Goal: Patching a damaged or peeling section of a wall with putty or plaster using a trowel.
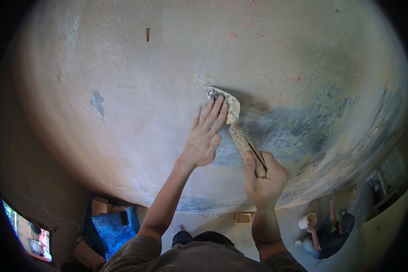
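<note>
My right hand (268, 183) is closed round the handle of a pointed trowel (232, 109), whose blade is smeared with pale and grey filler. The blade tilts up to the left against a worn wall (140, 90), beside a small pale patch (203, 80). With fingers stretched out, my left hand (201, 143) reaches over the blade. Its fingertips touch a dark grey lump (217, 96) near the blade's tip. To the right of the trowel spreads a broad dark grey patch (290, 129) of rough filler.
A nail-like stub (148, 34) sticks out of the wall. Below are a blue sheet (115, 229), cardboard boxes (88, 254) and a tan rectangular container (243, 218). At lower right another person (333, 235) holds a pale bucket (307, 221). A bright screen (29, 233) stands at lower left.
</note>
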The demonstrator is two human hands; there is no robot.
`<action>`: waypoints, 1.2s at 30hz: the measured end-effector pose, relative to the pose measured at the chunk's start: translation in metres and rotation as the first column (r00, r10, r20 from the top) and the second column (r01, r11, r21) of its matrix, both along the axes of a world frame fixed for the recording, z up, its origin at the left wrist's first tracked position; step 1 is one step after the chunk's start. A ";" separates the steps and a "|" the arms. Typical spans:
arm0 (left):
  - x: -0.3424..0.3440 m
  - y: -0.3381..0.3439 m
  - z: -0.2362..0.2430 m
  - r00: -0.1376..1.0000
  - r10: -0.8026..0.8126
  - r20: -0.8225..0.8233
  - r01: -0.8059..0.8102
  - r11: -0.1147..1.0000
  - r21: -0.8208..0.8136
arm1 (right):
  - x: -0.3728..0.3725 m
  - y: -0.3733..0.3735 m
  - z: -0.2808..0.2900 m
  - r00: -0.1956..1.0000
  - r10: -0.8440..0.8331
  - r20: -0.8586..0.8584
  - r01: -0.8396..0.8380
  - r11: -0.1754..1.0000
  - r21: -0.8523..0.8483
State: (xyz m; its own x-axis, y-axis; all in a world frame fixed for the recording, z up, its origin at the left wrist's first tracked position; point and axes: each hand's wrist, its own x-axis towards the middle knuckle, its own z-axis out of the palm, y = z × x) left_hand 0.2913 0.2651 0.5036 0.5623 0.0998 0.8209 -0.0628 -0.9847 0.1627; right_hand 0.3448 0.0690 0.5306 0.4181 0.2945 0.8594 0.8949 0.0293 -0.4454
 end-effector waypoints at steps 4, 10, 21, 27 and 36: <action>0.004 -0.003 0.003 0.998 -0.027 0.065 0.031 0.998 -0.063 | 0.001 0.005 0.000 1.000 0.010 0.029 -0.011 1.000 0.017; 0.010 0.001 -0.005 0.995 -0.015 0.094 0.021 0.998 -0.056 | 0.004 0.005 0.000 0.999 0.018 0.027 -0.018 1.000 0.007; 0.004 0.004 0.000 0.991 -0.017 0.130 0.028 0.996 -0.083 | 0.002 0.012 -0.003 0.999 0.050 0.021 -0.050 0.999 0.007; 0.002 0.000 -0.002 0.999 -0.023 0.045 0.026 0.997 -0.077 | 0.000 0.018 -0.004 0.999 0.028 0.043 -0.030 0.998 0.046; 0.009 0.008 0.005 0.990 -0.037 0.139 0.047 0.996 -0.075 | 0.003 0.021 -0.009 0.999 0.047 0.000 -0.047 0.996 0.078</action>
